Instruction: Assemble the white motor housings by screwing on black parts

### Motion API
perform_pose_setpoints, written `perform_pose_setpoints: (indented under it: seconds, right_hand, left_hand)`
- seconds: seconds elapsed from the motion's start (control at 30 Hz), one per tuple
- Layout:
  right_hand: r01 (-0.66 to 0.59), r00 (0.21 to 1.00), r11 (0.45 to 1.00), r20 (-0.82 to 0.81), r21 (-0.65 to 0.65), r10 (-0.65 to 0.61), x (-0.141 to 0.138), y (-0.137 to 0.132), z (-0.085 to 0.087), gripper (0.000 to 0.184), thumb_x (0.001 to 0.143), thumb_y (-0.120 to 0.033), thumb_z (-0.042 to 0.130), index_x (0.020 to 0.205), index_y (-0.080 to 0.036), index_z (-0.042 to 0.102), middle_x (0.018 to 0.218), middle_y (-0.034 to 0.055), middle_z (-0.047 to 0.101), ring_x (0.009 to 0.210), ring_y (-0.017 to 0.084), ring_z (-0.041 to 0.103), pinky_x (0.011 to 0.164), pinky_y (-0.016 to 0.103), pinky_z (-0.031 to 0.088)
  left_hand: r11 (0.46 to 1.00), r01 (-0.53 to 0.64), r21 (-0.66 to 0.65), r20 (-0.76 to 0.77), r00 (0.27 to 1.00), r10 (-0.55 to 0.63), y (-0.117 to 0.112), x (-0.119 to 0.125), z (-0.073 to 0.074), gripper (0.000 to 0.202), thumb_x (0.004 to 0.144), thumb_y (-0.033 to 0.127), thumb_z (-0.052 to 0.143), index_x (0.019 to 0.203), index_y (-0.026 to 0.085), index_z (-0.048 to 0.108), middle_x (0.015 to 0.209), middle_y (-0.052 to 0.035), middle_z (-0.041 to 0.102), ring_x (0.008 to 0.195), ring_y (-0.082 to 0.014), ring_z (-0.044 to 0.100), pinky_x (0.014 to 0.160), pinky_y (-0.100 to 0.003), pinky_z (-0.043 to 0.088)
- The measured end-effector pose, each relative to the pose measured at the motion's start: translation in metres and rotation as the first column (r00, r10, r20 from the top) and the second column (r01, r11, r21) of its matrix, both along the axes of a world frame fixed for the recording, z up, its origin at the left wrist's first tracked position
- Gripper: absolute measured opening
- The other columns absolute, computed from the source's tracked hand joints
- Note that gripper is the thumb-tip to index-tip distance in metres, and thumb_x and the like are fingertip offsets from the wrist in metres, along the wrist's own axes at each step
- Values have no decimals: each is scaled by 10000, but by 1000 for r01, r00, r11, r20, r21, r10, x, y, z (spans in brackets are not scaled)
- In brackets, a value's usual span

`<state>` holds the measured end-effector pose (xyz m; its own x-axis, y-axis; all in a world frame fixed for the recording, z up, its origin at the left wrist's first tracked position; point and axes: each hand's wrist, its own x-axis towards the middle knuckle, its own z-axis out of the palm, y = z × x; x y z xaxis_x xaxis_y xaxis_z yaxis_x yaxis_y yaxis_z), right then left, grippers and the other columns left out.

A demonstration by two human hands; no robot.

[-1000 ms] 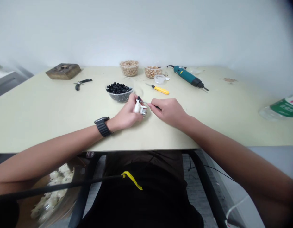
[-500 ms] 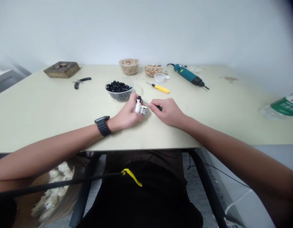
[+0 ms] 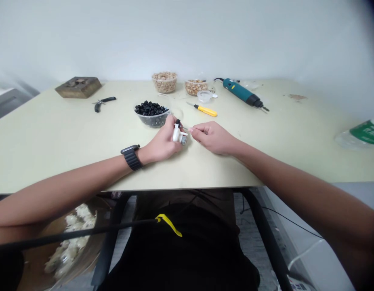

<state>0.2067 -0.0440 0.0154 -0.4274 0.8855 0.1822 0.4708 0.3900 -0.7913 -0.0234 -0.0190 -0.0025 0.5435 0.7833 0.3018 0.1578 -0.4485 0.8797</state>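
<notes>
My left hand (image 3: 162, 144), with a dark watch (image 3: 131, 157) on its wrist, is closed around a small white plastic part (image 3: 176, 135). A black piece (image 3: 177, 122) sits at the top of the part and a greyish block at its right side. My right hand (image 3: 217, 138) is closed on a small screwdriver (image 3: 184, 128). Its thin metal shaft points left at the black piece; I cannot tell whether the tip touches. The dark handle is hidden in my fingers. Both hands are just above the table, in front of a clear bowl of black pebbles (image 3: 151, 114).
Farther back are a bowl of beige pebbles (image 3: 164, 83), a bowl of brownish ones (image 3: 195, 87), a small clear lid (image 3: 204, 96), a yellow-handled knife (image 3: 206, 111) and a teal rotary tool (image 3: 240, 92). Pliers (image 3: 104, 102) and a wooden block (image 3: 78, 87) lie left; a bottle (image 3: 361, 133) lies right.
My right hand has turned around the screwdriver, so the dark handle that showed is covered now. My left hand and the white part have barely moved.
</notes>
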Motion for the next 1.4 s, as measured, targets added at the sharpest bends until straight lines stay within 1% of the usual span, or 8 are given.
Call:
perform_pose_setpoints:
  seconds: [0.27,0.43,0.57,0.83,0.97,1.07,1.23,1.4]
  right_hand:
    - [79,972,946,188,316,-144,-3,0,5,349,1104,-398,510,797,-232,512,737,6,562,713,170,473,712,348,321]
    - [41,801,891,518,453,-300,-6,-5,2,307,1165,-358,426,987,-208,626,802,83,688,657,202,472,653,378,207]
    - [-24,720,882,620,471,-312,-7,-6,1,304,1175,-341,433,1119,-179,684,824,119,733,652,229,521,642,388,179]
    - [-3,924,958,367,287,-107,-4,0,4,447,1173,-394,399,784,-227,545,701,33,599,649,173,463,684,364,280]
    - [-25,961,973,275,229,-40,-3,2,3,460,1152,-413,421,729,-238,463,669,5,553,657,163,461,689,359,289]
    - [-31,970,975,243,220,-24,-3,2,2,463,1148,-432,430,726,-242,441,658,-8,532,653,161,447,685,362,285]
    - [9,981,979,190,203,-48,-3,0,7,472,1123,-482,480,718,-244,441,665,-18,509,648,156,422,658,357,285]
    - [41,988,980,135,194,-68,8,3,11,222,1015,-364,620,845,-223,638,801,4,660,752,177,540,719,334,370]
  left_hand:
    - [975,-11,-223,47,999,22,11,3,6,588,557,106,741,1013,261,405,956,26,572,810,-152,524,657,-320,390]
    - [968,16,-252,64,998,0,8,1,7,585,574,98,756,1025,257,419,997,13,618,853,-167,550,702,-336,422]
    - [975,51,-215,15,999,-49,7,-1,9,587,594,86,760,1059,251,442,1055,-2,633,906,-178,561,766,-358,444]
    - [999,28,-38,-72,997,-30,8,0,9,560,614,106,723,1078,245,442,1039,-7,570,912,-196,531,783,-381,418]
    - [999,45,17,-81,996,-43,8,-3,9,557,622,97,714,1090,241,447,1061,-13,586,927,-197,545,814,-387,430]
    - [997,70,-35,-70,995,-72,8,-5,12,539,620,108,727,1065,242,455,1034,-3,605,901,-188,552,791,-377,430]
    - [955,86,-284,49,996,-75,6,-4,12,582,564,99,746,1052,251,466,978,26,614,820,-160,543,681,-330,404]
    - [904,98,-417,232,973,2,5,0,8,585,543,63,745,1029,249,478,1102,-6,696,956,-189,635,752,-328,453]
